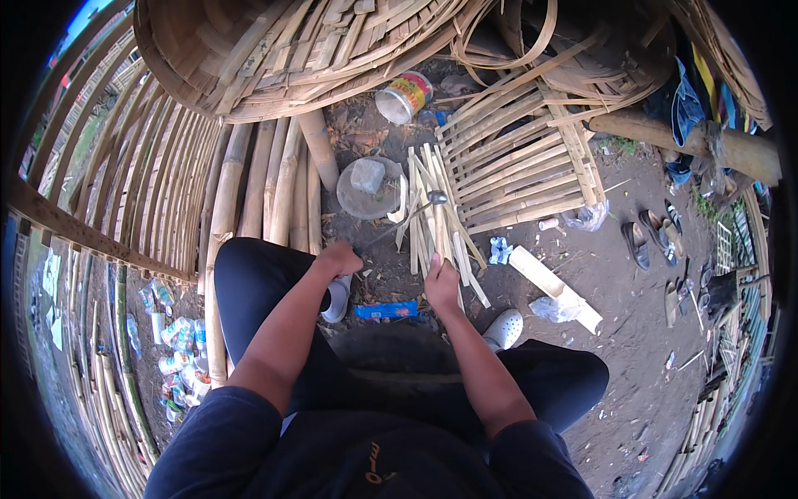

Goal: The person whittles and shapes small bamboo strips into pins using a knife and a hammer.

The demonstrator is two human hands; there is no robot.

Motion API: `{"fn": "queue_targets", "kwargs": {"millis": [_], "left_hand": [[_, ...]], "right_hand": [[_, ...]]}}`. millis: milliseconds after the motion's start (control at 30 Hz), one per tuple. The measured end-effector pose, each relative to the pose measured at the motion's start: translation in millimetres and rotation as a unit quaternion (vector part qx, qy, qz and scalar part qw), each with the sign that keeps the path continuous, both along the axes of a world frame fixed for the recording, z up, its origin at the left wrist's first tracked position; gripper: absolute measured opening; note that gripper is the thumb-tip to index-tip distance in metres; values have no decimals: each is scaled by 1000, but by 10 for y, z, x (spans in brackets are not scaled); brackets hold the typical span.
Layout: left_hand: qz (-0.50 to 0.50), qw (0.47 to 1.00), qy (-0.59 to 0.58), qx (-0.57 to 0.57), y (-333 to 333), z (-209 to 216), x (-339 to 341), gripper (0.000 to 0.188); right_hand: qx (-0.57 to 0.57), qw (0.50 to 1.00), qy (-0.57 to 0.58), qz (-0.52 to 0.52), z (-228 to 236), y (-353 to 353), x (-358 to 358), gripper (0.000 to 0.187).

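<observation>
My right hand [441, 285] is closed round the pale wooden handle of a hammer [436, 198], whose small dark metal head points away from me. Beneath the hammer lies a loose pile of split bamboo strips [426, 185]. My left hand [340, 259] is beside my left knee with its fingers curled. A thin grey line runs from near it toward the strips; whether the fingers hold it, I cannot tell. Ahead of the left hand stands a round grey basin [368, 205] with a grey stone block [367, 175] in it.
A slatted bamboo panel [515, 158] lies right of the strips. Thick bamboo poles [283, 179] are at left, woven bamboo [332, 50] overhead. A tin can [404, 97], a blue wrapper [386, 310], a split bamboo piece [555, 289], shoes [636, 244] and plastic litter [183, 337] lie around.
</observation>
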State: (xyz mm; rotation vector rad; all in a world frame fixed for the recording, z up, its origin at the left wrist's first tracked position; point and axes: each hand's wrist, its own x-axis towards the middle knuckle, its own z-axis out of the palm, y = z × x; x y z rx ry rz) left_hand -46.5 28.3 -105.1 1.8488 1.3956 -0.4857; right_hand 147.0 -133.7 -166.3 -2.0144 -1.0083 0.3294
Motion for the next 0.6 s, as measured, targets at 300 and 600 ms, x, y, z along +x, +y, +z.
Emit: {"fn": "queue_targets", "kwargs": {"millis": [300,600], "left_hand": [[19,999,4,30,26,-179,-240,24],[1,1000,20,18,8,-104,18,29]], "right_hand": [[26,1000,5,15,1030,246,234,46],[227,973,25,4,194,196,201,44]]}}
